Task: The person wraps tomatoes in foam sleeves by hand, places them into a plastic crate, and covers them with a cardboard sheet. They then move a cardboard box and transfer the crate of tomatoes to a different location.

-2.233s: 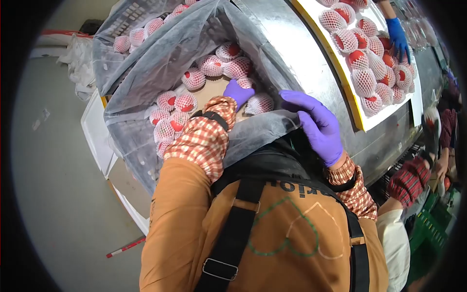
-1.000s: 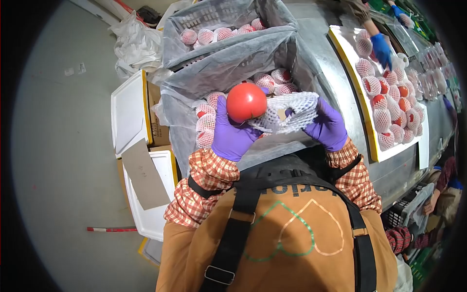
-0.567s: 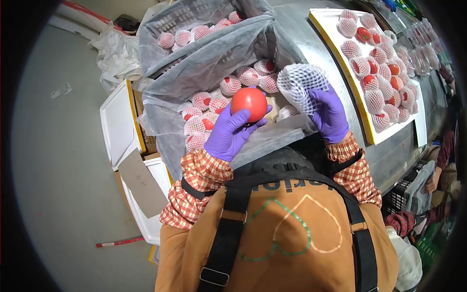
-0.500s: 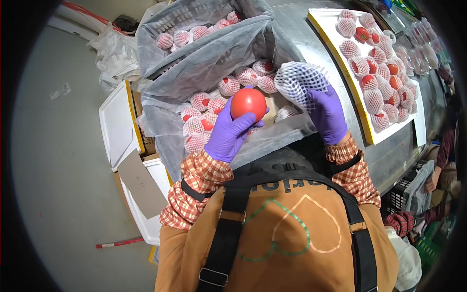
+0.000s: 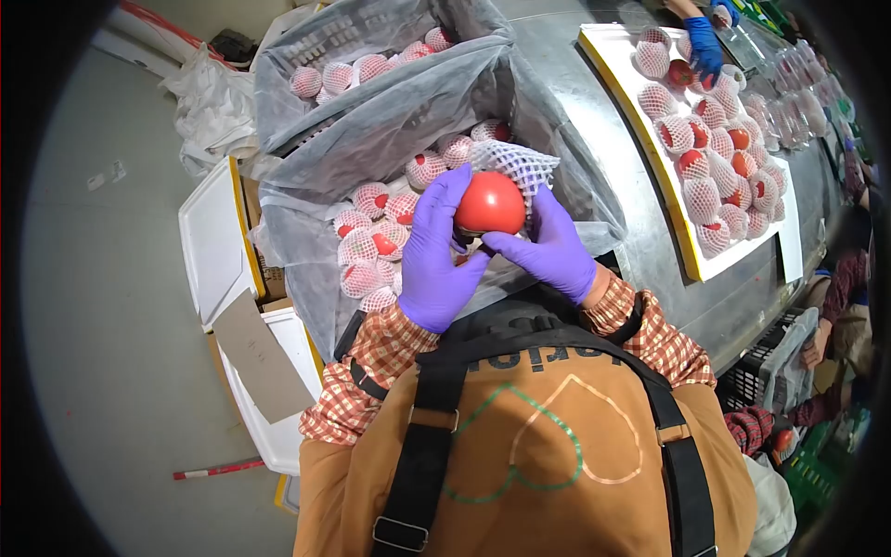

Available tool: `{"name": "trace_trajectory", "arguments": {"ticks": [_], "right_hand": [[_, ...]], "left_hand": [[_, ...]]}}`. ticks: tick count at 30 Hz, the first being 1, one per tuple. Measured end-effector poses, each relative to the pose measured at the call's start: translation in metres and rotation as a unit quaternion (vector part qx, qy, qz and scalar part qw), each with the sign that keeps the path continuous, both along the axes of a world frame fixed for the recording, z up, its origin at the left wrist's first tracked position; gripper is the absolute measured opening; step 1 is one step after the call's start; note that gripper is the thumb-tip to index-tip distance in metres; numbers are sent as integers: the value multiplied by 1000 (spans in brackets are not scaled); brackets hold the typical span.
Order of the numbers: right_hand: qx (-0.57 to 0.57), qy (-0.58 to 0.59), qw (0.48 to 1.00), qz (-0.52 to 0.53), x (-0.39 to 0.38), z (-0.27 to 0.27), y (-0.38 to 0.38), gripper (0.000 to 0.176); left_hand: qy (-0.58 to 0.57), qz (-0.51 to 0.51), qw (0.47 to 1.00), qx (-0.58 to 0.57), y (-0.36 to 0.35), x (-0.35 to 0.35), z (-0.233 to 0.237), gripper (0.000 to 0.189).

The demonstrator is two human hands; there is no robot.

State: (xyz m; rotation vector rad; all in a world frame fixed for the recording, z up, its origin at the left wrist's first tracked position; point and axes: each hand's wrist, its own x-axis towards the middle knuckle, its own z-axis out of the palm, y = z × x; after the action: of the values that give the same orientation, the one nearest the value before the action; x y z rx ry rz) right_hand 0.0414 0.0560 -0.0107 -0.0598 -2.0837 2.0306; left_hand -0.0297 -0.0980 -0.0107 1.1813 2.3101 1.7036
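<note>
A bare red tomato (image 5: 491, 202) sits in my left hand (image 5: 434, 255), whose purple-gloved fingers wrap its left side. Against the tomato's right side my right hand (image 5: 553, 249) is closed on a white foam net sleeve (image 5: 522, 164), with the thumb near the tomato's underside. The sleeve spreads behind the tomato, and some of my right fingers are hidden by it. Both hands are above a crate with a grey cloth liner (image 5: 311, 209). Inside the crate lie several tomatoes in foam nets (image 5: 360, 246).
Another lined crate (image 5: 278, 102) with netted tomatoes stands behind. To the right, a yellow-edged white tray (image 5: 640, 153) of netted tomatoes rests on a metal table (image 5: 561, 56). A co-worker's blue-gloved hand (image 5: 705, 51) reaches over it. White box lids (image 5: 218, 241) are at the left.
My right hand has moved left with the foam net, bringing it against the tomato. My left hand has turned slightly around the tomato. A co-worker's blue-gloved hand has appeared over the tray.
</note>
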Motion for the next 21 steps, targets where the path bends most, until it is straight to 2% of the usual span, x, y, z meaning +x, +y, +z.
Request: {"name": "trace_trajectory", "arguments": {"ticks": [1, 2, 3, 4, 5, 7, 8, 9, 10, 11, 12, 13, 15, 16, 17, 20, 21], "right_hand": [[4, -1, 1000, -2, 2, 4, 3, 67], [-80, -42, 996, -6, 6, 12, 7, 66], [-165, -83, 983, -10, 8, 17, 10, 66], [-234, -59, 971, -5, 8, 13, 13, 64], [-232, -56, 971, -10, 10, 11, 16, 64], [-405, -44, 913, 34, 17, 9, 23, 63], [-456, -71, 884, 70, 21, 9, 29, 62], [-455, -67, 886, 66, 24, 7, 31, 62], [-483, -68, 870, 75, 26, 2, 32, 62], [-509, -67, 854, 82, 28, 0, 33, 61], [-495, -81, 861, 88, 31, 2, 37, 63], [-498, -89, 858, 93, 34, 5, 39, 65], [-495, -95, 859, 92, 41, 2, 47, 68], [-474, -92, 870, 97, 42, 9, 50, 72], [-488, -62, 861, 129, 43, 9, 54, 65], [-448, -77, 881, 131, 46, 15, 73, 66], [-336, -91, 932, 99, 46, 23, 82, 66]], "left_hand": [[28, -21, 999, -7, -2, 0, 1, 77], [28, -22, 999, -3, -5, 2, 1, 77], [-81, -48, 992, 85, -10, 3, 0, 69], [-189, -75, 964, 169, -13, 2, 0, 61], [-189, -81, 964, 169, -13, -3, 2, 61], [-295, 32, 939, 175, -6, -14, 11, 53], [-353, 17, 924, 147, -1, -18, 2, 46], [-353, 11, 924, 148, 4, -17, -2, 46], [-499, -63, 847, 175, 11, -14, -4, 44], [-629, -136, 741, 194, 16, -12, -9, 41], [-655, -213, 688, 229, 15, -11, -32, 40], [-658, -226, 683, 223, 19, -9, -28, 40], [-615, -203, 740, 184, 31, -8, -15, 43], [-572, -222, 774, 156, 35, -9, -3, 49], [-574, -239, 768, 153, 41, -8, -2, 49], [-499, -179, 834, 150, 61, -8, 2, 56], [-499, -186, 833, 149, 68, -10, 3, 56]]}}
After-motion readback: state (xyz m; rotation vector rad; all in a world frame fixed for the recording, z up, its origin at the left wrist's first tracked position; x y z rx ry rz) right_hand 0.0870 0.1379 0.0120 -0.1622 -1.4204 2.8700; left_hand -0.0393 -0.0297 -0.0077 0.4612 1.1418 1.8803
